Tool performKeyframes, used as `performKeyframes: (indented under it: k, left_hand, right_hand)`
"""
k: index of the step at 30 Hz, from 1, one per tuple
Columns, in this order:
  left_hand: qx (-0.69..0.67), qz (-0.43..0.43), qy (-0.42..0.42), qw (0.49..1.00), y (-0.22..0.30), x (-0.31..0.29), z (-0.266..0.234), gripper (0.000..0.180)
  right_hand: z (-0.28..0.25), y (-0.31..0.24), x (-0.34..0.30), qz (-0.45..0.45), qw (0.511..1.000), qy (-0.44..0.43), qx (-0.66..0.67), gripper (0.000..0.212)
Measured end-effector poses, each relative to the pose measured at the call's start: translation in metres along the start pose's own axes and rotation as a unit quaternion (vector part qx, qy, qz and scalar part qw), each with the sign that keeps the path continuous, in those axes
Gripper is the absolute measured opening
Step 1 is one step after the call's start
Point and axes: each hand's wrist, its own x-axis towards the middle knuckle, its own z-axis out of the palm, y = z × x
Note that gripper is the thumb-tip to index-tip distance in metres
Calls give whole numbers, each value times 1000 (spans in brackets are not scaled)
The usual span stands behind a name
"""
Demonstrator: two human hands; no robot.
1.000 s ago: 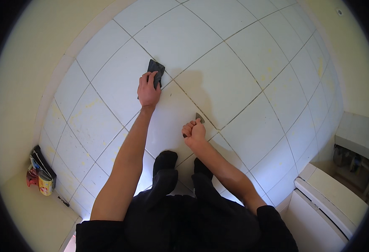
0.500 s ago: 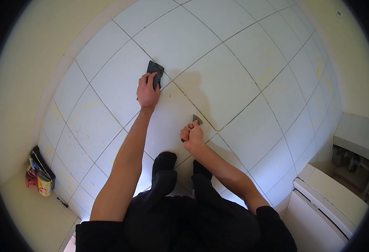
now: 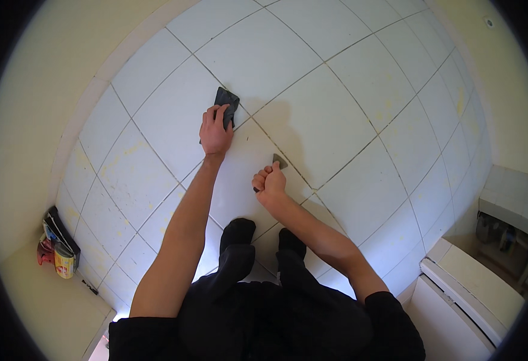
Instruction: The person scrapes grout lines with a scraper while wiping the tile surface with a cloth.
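Observation:
On the white tiled floor [image 3: 312, 126], my left hand [image 3: 216, 135] presses down on a folded black cloth [image 3: 230, 102], its fingers curled over it. Part of the cloth is hidden under my palm. My right hand [image 3: 270, 182] is closed around the dark handle of a small scraper [image 3: 280, 161] with a fan-shaped metal blade. The blade lies close to the dark grout line [image 3: 291, 161] between two tiles; whether it touches the joint I cannot tell. Most of the handle is covered by my fist.
My feet [image 3: 238, 234] in black stand on the tiles close behind my hands. Yellowish stains [image 3: 384, 111] mark several tiles. At the left wall lie a dark pouch and a yellow packet [image 3: 64, 263]. A white cabinet-like unit [image 3: 456, 307] stands at the lower right.
My right hand has moved the scraper a little forward and left along the grout line. My left hand stays on the cloth. The whole view has shifted slightly.

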Motion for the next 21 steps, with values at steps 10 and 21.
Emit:
performKeyframes:
  k: [10,21]
  left_hand:
    - [1,12,9,1000,1,1,-1,50]
    - [-3,8,2,1000,0,0,1,54]
  right_hand:
    - [29,2,18,-23,999,-38,26,48]
    - [38,1,23,9,998,-58,32,48]
